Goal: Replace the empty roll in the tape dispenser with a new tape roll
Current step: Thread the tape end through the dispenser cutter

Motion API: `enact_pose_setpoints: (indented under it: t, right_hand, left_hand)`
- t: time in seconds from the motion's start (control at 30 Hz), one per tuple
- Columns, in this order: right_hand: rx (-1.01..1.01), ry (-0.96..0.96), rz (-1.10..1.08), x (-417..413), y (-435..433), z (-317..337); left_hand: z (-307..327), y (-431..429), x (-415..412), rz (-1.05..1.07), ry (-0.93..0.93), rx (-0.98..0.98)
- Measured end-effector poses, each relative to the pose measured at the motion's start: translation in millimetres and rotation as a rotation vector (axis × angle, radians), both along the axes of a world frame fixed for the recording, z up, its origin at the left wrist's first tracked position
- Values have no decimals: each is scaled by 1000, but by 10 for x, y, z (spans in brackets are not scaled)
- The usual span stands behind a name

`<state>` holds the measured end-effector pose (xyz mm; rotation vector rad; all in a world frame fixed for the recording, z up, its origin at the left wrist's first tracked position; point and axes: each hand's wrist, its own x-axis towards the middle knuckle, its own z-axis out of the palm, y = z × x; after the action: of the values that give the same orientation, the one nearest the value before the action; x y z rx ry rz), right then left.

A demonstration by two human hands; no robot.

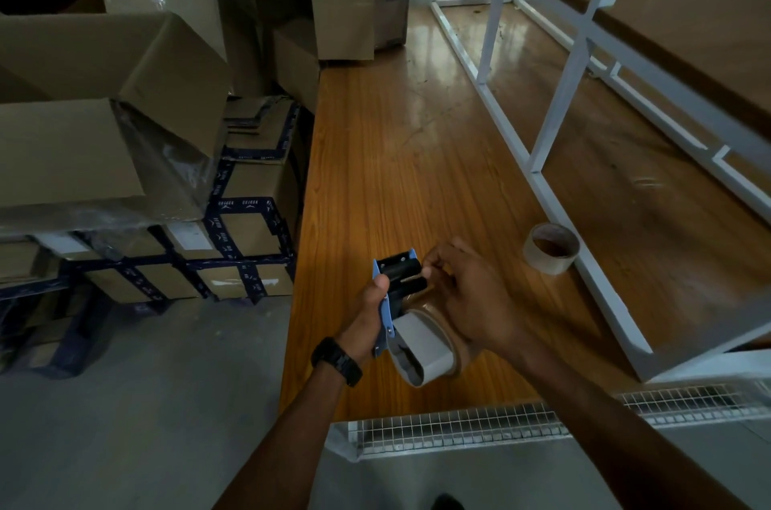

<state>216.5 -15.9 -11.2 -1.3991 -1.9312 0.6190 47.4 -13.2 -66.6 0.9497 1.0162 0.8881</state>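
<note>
Two rolls show up right now, and that tells us a lot about how far we are. One roll, the empty roll (551, 247), sits by itself on the wooden table (396, 142), off to our right and close to the white shelf frame (542, 150). It looks thin, mostly bare cardboard, so we think it is the used one and it is already out.

Our left hand (371, 301) is closed around the blue side of the tape dispenser (396, 292), with the thumb pressed on top. It holds the tool up above the table edge. A black watch (337, 361) sits on that wrist.

The new tape roll (434, 336) is brown and looks like it is already sitting in the dispenser, with a gray curved guard over its near side. Our right hand (471, 296) is wrapped around the far side of this roll, and its fingertips (429, 267) pinch in by the black rollers at the front. We cannot tell if they hold a loose end of tape, because it is too small to see.

So we think the swap is mostly done. What seems left is pulling the tape end through the front and checking the roll sits tight.
</note>
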Motion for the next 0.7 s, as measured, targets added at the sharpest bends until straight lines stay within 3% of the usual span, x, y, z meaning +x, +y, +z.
enact_pose_setpoints:
  t: [0.27, 0.43, 0.7]
  right_hand:
    - [51, -10, 67, -44, -37, 254]
    - [0, 253, -62, -48, -17, 253]
    - [-337, 771, -164, 71, -177, 277]
  left_hand:
    - [31, -6, 29, 84, -65, 25]
    - [51, 26, 15, 94, -51, 76]
    - [171, 70, -20, 79, -26, 147]
